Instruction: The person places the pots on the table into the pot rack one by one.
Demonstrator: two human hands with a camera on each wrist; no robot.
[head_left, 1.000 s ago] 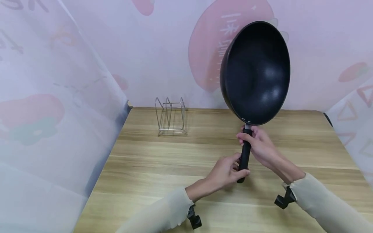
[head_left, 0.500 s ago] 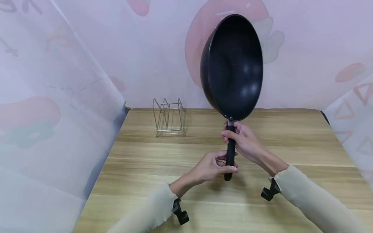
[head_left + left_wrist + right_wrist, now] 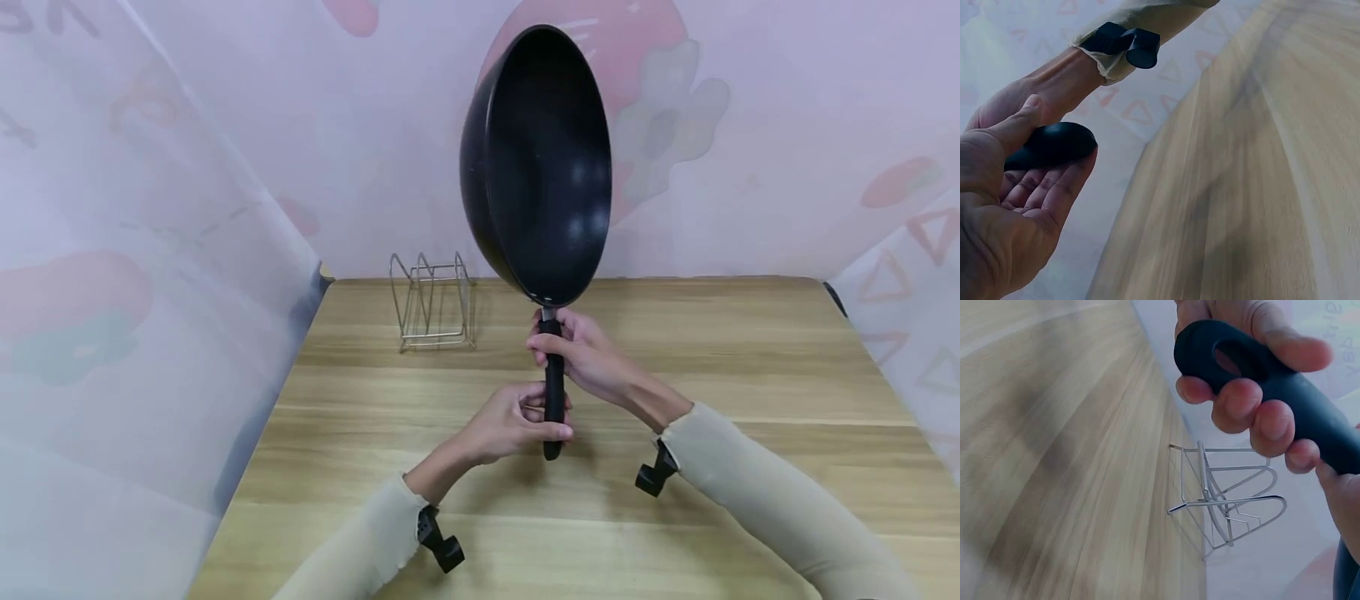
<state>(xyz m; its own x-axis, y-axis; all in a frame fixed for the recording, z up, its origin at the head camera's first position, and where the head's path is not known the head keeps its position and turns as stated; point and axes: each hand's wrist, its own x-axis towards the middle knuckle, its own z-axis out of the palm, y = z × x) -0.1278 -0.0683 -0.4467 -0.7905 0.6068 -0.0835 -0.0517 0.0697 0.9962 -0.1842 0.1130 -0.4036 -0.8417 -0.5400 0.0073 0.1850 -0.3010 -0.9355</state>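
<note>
Checking in on this wok (image 3: 547,167): where's it at right now?

Up in the air, mate. Bowl on top, black handle (image 3: 554,383) pointing down, the hollow side turned toward the person and a bit to the right. I can't tell if the back of it touches the printed backdrop (image 3: 375,167).

Who's got it?

Both hands. Right hand (image 3: 592,358) grips the handle just below the bowl, thumb across the front. Left hand (image 3: 506,425) is lower, fingers and thumb pinching near the end with the hanging hole, which shows best from the right wrist cam.

So how far along is it?

Picking it up looks done, I'd say: two-handed hold, well clear of the desk (image 3: 585,533). Putting it down isn't done, so that part's left imo.

Anything else around?

Yeah, a wire rack (image 3: 426,302) at the back of the desk, left of the wok and apart from it. Then pale sleeves (image 3: 765,483) with black wrist cameras (image 3: 442,546) at the cuffs.
</note>
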